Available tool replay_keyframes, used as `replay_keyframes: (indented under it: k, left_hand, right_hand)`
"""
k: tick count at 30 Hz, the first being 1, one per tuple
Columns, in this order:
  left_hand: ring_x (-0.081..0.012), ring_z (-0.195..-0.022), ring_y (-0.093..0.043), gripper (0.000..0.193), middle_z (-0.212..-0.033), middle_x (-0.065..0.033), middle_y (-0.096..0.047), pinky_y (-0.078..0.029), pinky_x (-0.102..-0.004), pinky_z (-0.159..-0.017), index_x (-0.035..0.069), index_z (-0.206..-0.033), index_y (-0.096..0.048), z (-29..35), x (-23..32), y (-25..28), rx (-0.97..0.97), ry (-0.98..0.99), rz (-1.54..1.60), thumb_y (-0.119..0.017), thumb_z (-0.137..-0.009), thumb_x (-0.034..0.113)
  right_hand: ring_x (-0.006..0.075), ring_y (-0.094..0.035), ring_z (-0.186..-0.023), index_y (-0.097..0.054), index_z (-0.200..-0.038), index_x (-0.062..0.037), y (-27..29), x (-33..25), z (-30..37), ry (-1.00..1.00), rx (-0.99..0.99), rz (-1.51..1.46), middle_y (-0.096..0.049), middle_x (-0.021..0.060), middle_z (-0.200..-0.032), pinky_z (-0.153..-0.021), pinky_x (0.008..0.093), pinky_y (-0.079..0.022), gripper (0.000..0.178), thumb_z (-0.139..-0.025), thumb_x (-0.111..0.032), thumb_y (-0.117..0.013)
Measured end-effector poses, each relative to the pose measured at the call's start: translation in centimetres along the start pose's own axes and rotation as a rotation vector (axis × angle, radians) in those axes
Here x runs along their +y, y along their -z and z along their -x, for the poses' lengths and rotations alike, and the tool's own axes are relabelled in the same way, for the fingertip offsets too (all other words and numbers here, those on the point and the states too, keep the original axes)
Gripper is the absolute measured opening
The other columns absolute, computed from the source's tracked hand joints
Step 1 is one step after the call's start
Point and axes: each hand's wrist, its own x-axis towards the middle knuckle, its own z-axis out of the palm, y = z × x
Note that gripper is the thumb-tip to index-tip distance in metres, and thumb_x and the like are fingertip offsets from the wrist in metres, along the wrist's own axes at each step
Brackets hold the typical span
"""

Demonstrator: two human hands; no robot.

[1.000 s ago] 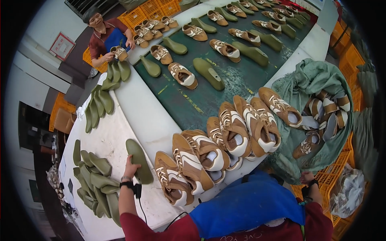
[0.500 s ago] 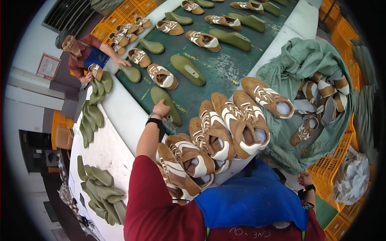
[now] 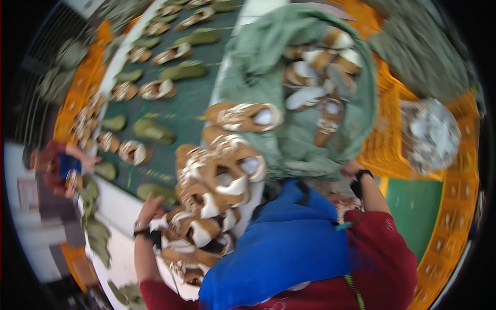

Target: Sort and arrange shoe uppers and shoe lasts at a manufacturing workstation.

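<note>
My left hand (image 3: 148, 211) is beside the near end of a green shoe last (image 3: 156, 192) on the dark green belt. Its fingers look apart and nothing shows in them, though motion smears the view. Just to its right, brown sneakers with white stripes (image 3: 222, 175) lie heaped along the white table edge. At the lower rim of a green woven sack (image 3: 305, 164) is my right hand (image 3: 352, 168); its fingers are too blurred to tell whether they grip the sack. Inside the sack lie several loose brown and white shoes (image 3: 328, 122).
Rows of lasts and sneakers (image 3: 157, 89) stand along the belt. Across it a co-worker (image 3: 59, 168) reaches toward a last. Orange crates (image 3: 385, 129) line the right side, one with a clear plastic bag (image 3: 430, 135). More lasts (image 3: 96, 237) lie on the white side table.
The view has swung to the right, bringing the sack and crates toward the middle. My left hand has come off the last it was touching. My right hand has moved up to the sack's rim.
</note>
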Motion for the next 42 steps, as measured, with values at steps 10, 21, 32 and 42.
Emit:
replay_keyframes:
  k: [10, 21, 32, 42]
  left_hand:
    - [-0.0097, -0.076, -0.054, 0.050, -0.090, -0.0096, -0.062, -0.043, -0.0214, -0.068, 0.002, -0.132, -0.036, 17.1, 8.8, -3.2, 0.243, -0.605, -0.051, -0.051, -0.085, 0.005]
    - [-0.0184, -0.090, -0.059, 0.047, -0.098, -0.0132, -0.062, -0.046, -0.0286, -0.080, 0.001, -0.130, -0.040, 23.8, 11.4, -13.3, 0.158, -0.665, -0.050, -0.051, -0.084, 0.000]
    - [-0.0356, -0.112, -0.047, 0.068, -0.122, -0.0216, -0.046, -0.039, -0.0406, -0.093, 0.006, -0.127, -0.043, 24.0, 16.6, -17.2, 0.345, -1.179, -0.236, -0.073, -0.066, 0.008]
    - [-0.0308, -0.096, -0.058, 0.054, -0.121, -0.0222, -0.046, -0.048, -0.0340, -0.083, 0.006, -0.108, -0.055, 23.0, 10.2, -14.7, 0.848, -1.249, -0.145, -0.078, -0.059, 0.006]
  right_hand:
    - [0.0397, -0.056, -0.088, -0.054, -0.111, -0.0087, 13.2, -10.8, -5.2, 0.227, 1.163, -0.201, -0.059, 0.0209, -0.096, -0.078, 0.0449, -0.046, 0.038, -0.075, -0.019, -0.059]
    - [0.0352, -0.060, -0.086, -0.054, -0.103, -0.0072, 22.6, -17.2, -3.1, 0.160, 1.136, -0.097, -0.063, 0.0170, -0.088, -0.077, 0.0437, -0.046, 0.036, -0.075, -0.027, -0.064]
    - [0.0156, -0.059, -0.089, -0.042, -0.118, -0.0021, 15.5, -30.3, 11.7, 0.840, 0.241, -1.138, -0.057, 0.0073, -0.103, -0.069, 0.0283, -0.051, 0.042, -0.084, -0.021, -0.058]
    - [0.0161, -0.057, -0.084, -0.045, -0.119, -0.0106, 2.8, -41.0, 15.9, 0.701, -0.838, -1.133, -0.056, 0.0070, -0.104, -0.071, 0.0305, -0.049, 0.034, -0.090, -0.027, -0.051]
